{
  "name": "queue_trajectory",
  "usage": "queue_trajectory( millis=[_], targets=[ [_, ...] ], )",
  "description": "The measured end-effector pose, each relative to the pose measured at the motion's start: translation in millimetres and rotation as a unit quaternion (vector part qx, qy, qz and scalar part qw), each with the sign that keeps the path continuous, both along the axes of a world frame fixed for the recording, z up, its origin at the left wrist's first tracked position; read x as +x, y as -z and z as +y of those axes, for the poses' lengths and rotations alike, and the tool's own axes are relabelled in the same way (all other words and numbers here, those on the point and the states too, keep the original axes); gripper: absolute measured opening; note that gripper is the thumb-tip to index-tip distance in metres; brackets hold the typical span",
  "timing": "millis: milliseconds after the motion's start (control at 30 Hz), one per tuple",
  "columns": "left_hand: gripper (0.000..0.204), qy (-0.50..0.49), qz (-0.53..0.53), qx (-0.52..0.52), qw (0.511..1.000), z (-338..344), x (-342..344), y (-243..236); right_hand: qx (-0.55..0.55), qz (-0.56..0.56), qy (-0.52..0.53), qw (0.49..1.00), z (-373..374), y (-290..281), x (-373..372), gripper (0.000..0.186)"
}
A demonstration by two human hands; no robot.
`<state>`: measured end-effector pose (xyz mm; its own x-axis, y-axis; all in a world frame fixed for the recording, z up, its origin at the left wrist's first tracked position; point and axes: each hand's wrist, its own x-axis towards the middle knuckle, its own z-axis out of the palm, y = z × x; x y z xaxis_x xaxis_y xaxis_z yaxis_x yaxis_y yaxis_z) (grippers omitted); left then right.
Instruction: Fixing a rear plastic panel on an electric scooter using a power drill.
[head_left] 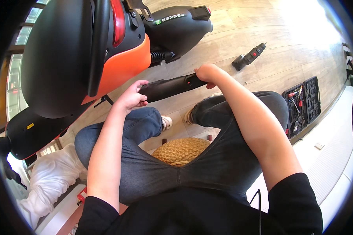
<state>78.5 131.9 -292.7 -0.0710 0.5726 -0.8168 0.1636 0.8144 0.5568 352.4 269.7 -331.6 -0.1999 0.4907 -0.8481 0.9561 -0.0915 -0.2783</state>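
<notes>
1. Workpiece: a long black panel (pixel 169 88) is held in front of the knees, over the gap between them. It runs crosswise, its right end set farther forward than its left. A small red mark sits near the right end.
2. Left hand (pixel 132 96): clamped on the panel's left end, fingers at the far edge and thumb at the near edge.
3. Right hand (pixel 208 76): clamped on the panel's right end, covering the corner there.
4. Clearance, left and forward: limited. The orange-and-black scooter (pixel 126 62) fills this side. Its coil spring (pixel 161 56) and rounded black housing (pixel 175 33) stand beyond the panel's far edge; a strip of floor shows between.
5. Clearance, right and forward: wide. The plank floor (pixel 239 19) extends past the panel's right end. A cordless drill (pixel 248 57) lies there on its side, near the right hand but apart from it.
6. Clearance, near side: the jeans (pixel 219 111) bound the space, with both knees spread. A woven stool seat (pixel 181 151) shows between the thighs.
7. Outer right boundary: an open tool case (pixel 303 105) lies beyond the right knee, alongside the white wall (pixel 325 147).
8. Outer left boundary: crumpled white sheeting (pixel 55 174) lies beside the left knee.
</notes>
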Motion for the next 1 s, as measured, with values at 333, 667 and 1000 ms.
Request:
queue_trajectory(
  millis=[333,667,1000],
  targets=[
    [0.066,0.046,-0.024,-0.002,0.999,7,16,-27,-0.074,-0.034,0.02,0.996,31,-25,16,0.06],
    [0.074,0.048,0.008,0.018,0.999,0,12,-7,0.006,0.01,0.049,0.999,12,-29,4,0.065],
    [0.084,0.268,0.118,0.003,0.956,-8,13,25,0.008,-0.002,0.022,1.0,7,-6,1,0.054]
  ],
)
